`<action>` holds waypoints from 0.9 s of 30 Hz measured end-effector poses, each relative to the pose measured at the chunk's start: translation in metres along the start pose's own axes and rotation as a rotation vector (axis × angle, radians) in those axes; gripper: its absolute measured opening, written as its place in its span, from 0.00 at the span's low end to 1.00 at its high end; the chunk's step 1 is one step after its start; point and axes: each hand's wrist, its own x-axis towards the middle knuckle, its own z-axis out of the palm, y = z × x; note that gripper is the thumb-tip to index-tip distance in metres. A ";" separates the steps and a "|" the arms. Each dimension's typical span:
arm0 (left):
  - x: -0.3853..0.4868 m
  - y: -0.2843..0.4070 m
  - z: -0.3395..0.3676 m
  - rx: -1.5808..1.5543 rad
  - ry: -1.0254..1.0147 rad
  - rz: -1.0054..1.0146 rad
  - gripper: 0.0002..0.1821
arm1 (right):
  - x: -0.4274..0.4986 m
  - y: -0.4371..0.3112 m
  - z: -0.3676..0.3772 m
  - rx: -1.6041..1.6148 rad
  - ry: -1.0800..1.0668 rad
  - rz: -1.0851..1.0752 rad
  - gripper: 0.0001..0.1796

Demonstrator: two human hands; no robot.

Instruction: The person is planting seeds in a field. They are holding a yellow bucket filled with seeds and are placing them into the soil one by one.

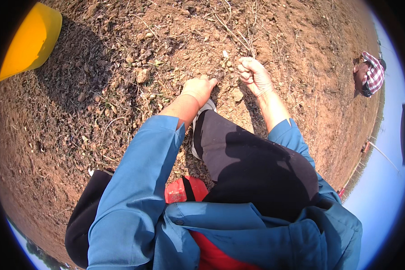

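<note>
My left hand (199, 88) is low over the dry, crumbly soil (175, 57), just beyond the tip of a pale shoe (207, 105). Its thumb and fingers point to the ground, and whether they grip anything cannot be seen. To its right, my right hand (253, 74) is curled into a loose fist above the soil; its palm side faces partly up, and what may be inside is hidden. Dry stalks (244, 42) lie beyond the right hand's fingers. A small white piece (225, 54) rests on the ground between and beyond the hands.
A yellow container (37, 37) stands at the upper left, casting a shadow. A red object with a black band (185, 189) is beneath me, between my legs. A person in a checked shirt (373, 74) is bent over farther off at the right. Clods and dry plant litter cover the ground.
</note>
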 end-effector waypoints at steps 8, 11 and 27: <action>-0.034 -0.029 0.016 -0.208 0.186 -0.169 0.14 | 0.077 0.020 0.017 -1.632 0.338 -0.141 0.19; -0.045 -0.046 0.009 -0.496 0.213 -0.323 0.09 | 0.065 0.013 0.011 -1.248 0.292 -0.246 0.14; -0.140 -0.090 -0.109 -2.483 0.279 0.269 0.15 | 0.114 -0.012 0.076 -1.387 0.166 -0.141 0.19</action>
